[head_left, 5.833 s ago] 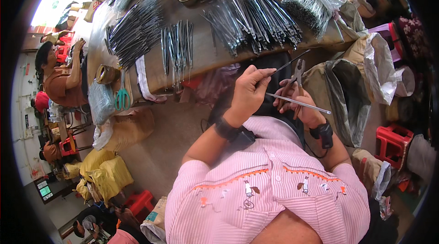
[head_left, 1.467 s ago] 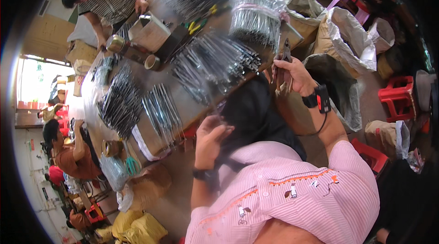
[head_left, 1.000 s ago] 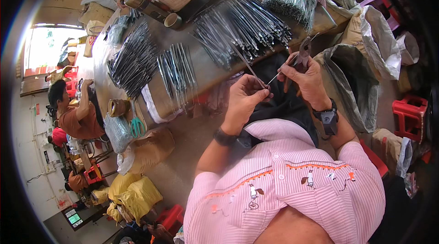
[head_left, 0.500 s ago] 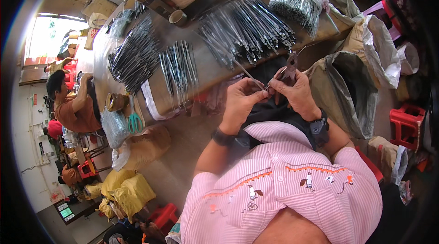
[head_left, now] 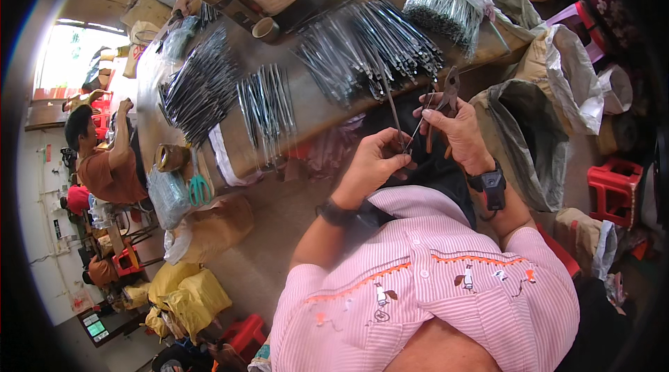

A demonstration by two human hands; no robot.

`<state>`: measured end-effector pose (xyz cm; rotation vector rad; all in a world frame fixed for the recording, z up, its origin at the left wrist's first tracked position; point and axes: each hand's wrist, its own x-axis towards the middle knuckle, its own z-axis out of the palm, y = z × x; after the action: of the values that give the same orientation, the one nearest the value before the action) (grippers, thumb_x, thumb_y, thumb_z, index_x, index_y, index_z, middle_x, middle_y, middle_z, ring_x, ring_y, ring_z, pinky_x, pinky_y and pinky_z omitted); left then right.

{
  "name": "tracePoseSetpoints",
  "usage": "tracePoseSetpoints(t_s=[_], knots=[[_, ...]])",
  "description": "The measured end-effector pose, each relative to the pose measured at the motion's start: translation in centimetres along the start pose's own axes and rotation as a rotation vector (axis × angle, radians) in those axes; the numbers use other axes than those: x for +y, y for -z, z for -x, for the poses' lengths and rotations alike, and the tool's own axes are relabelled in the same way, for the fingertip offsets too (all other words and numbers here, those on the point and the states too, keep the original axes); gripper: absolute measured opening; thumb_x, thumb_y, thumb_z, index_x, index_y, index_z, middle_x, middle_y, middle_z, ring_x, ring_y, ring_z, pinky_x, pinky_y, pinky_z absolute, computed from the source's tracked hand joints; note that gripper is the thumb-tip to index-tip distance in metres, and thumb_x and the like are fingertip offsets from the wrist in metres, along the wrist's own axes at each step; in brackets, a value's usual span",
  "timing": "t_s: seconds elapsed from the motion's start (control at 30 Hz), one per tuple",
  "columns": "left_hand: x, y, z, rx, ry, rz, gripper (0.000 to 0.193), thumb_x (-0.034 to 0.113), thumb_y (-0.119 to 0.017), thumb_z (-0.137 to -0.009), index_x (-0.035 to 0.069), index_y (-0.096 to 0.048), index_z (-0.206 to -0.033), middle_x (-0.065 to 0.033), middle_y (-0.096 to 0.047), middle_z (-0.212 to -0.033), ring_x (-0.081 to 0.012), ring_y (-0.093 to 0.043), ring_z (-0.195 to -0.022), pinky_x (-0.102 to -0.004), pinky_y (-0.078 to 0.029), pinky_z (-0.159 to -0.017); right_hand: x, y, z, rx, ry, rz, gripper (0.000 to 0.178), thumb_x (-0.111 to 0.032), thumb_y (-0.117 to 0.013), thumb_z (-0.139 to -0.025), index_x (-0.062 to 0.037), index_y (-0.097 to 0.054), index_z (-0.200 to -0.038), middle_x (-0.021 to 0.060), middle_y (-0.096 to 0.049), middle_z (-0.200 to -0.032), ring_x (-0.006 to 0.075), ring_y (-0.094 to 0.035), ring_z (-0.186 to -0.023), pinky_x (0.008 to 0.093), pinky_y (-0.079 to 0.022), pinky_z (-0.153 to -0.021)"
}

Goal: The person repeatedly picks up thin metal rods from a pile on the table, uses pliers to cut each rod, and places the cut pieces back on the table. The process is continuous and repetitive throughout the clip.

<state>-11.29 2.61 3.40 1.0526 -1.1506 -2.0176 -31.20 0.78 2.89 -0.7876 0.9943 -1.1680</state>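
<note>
In the head view, the left hand (head_left: 375,164) was raised in front of the striped shirt (head_left: 418,288), its fingers pinched together on the lower end of a long, narrow metal strip (head_left: 394,111), which slanted up toward the tabletop (head_left: 268,55). The right hand (head_left: 461,136) was just beside it, fingers wrapped around a pair of pliers (head_left: 450,86) whose head pointed upward; whether the jaws were closed could not be told. A thin shiny rod (head_left: 414,136) ran between the two hands, its lower end at the left fingertips; its exact hold at the right hand was too small to make out. Beyond the hands, a broad fanned pile of strips (head_left: 380,44) lay near the edge of the tabletop, with a smaller row of strips (head_left: 267,110) to its left and a dark heap of strips (head_left: 202,86) farther left. A plastic-wrapped bundle (head_left: 446,6) stood at the right end. Scissors (head_left: 201,189) with teal handles hung by the left edge, near a brown roll (head_left: 171,157). An open sack (head_left: 533,135) stood right of the right hand, with a red stool (head_left: 614,191) beyond it.
</note>
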Motion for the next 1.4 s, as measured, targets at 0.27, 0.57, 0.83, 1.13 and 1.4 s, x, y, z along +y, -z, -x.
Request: tracePoseSetpoints(t_s=[0.27, 0.57, 0.83, 1.13, 1.4], knots=[[0.4, -0.5, 0.4, -0.029, 0.004, 0.238, 0.019, 0.004, -0.060, -0.086, 0.000, -0.055, -0.103, -0.0061, -0.060, -0.092, -0.0135, -0.062, -0.076, -0.0245, -0.051, -0.064, 0.7, -0.2, -0.1, 0.001, -0.031, -0.047, 0.019, -0.010, -0.067, -0.085, -0.0001, -0.060, -0.100, 0.0088, -0.066, -0.081, 0.0131, -0.062, -0.063, 0.0231, -0.050, -0.053], [-0.5, 0.1, 0.0, 0.118, 0.129, 0.434, 0.012, 0.016, -0.062, -0.090, 0.007, -0.055, -0.092, -0.0016, -0.059, -0.079, -0.0086, -0.053, -0.061, -0.0179, -0.037, -0.049, 1.2, -1.7, 0.8, -0.014, 0.083, 0.215, 0.017, -0.009, -0.068, -0.085, 0.0004, -0.061, -0.097, 0.0058, -0.066, -0.076, 0.0082, -0.059, -0.060, 0.0203, -0.047, -0.050], [-0.6, 0.4, 0.0, 0.230, -0.071, 0.187, 0.016, 0.006, -0.065, -0.085, 0.005, -0.063, -0.100, 0.0024, -0.057, -0.072, -0.0037, -0.046, -0.053, -0.0172, -0.035, -0.046, 2.6, 1.4, 0.2, -0.001, -0.325, -0.449, 0.030, -0.029, -0.052, -0.093, -0.0007, -0.063, -0.093, 0.0138, -0.065, -0.099, 0.0211, -0.063, -0.088, 0.0306, -0.053, -0.066], [0.9, -0.2, -0.3, 0.334, -0.435, -0.432, 0.023, -0.002, -0.059, -0.084, 0.002, -0.067, -0.105, 0.0016, -0.052, -0.077, -0.0048, -0.048, -0.060, -0.0204, -0.039, -0.053, 3.1, 3.5, 3.1, -0.392, -0.395, -0.233, 0.051, -0.002, -0.053, -0.075, -0.0027, -0.043, -0.124, 0.0168, -0.057, -0.108, 0.0274, -0.063, -0.090, 0.0301, -0.055, -0.067], [1.9, -0.6, -0.1, 0.361, -0.448, -0.544, 0.025, -0.005, -0.059, -0.081, 0.000, -0.066, -0.105, -0.0050, -0.055, -0.081, -0.0124, -0.054, -0.073, -0.0232, -0.043, -0.067, 2.1, 2.9, 2.5, -0.365, -0.110, 0.654, 0.078, -0.001, -0.051, -0.067, -0.0087, -0.031, -0.143, 0.0116, -0.053, -0.107, 0.0209, -0.051, -0.084, 0.0293, -0.046, -0.077]])
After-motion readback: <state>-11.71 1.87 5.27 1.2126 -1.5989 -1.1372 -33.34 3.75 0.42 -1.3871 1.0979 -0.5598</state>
